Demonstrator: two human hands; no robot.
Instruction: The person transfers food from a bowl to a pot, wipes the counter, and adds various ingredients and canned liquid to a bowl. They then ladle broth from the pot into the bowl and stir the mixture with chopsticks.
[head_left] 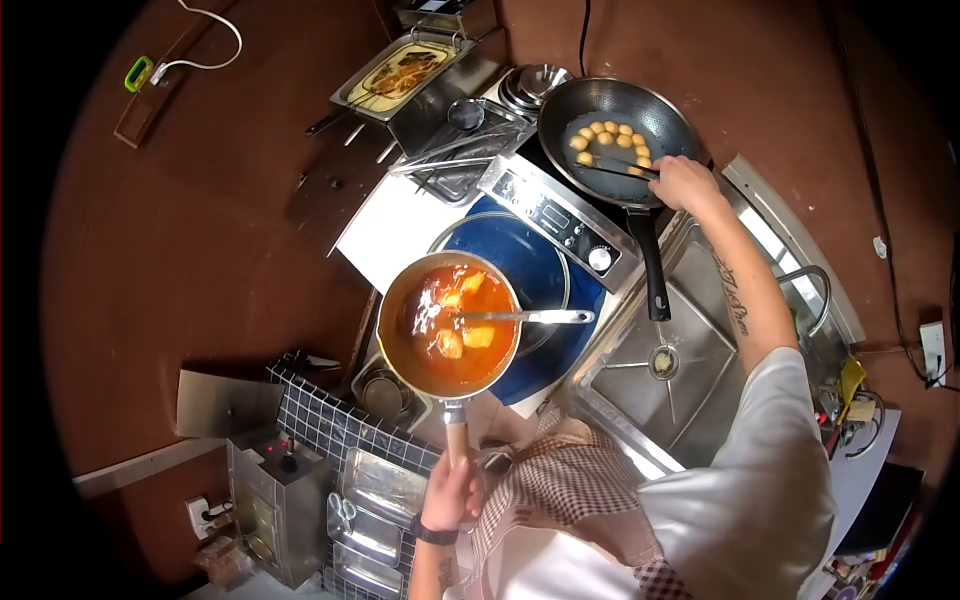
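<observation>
My left hand point(452, 495) is wrapped round the wooden handle point(457, 440) of a saucepan point(388, 335). Orange-red soup point(425, 300) with yellowish chunks fills it, and a spoon or ladle point(550, 316) rests in it, its light handle lying across the rim. At the upper right, my right hand point(686, 184) grips dark chopsticks point(620, 171), whose tips reach in among small round golden balls point(605, 135). These balls lie in an arc in a black frying pan point(655, 110). The pan's black handle point(648, 255) points toward me.
An induction cooker point(555, 222) with a knob and buttons sits under the frying pan. Below it is a blue round surface point(500, 235). A steel sink point(690, 345) lies to the right. Metal food trays point(385, 495) line the lower left; a filled steel container point(350, 95) stands at the back.
</observation>
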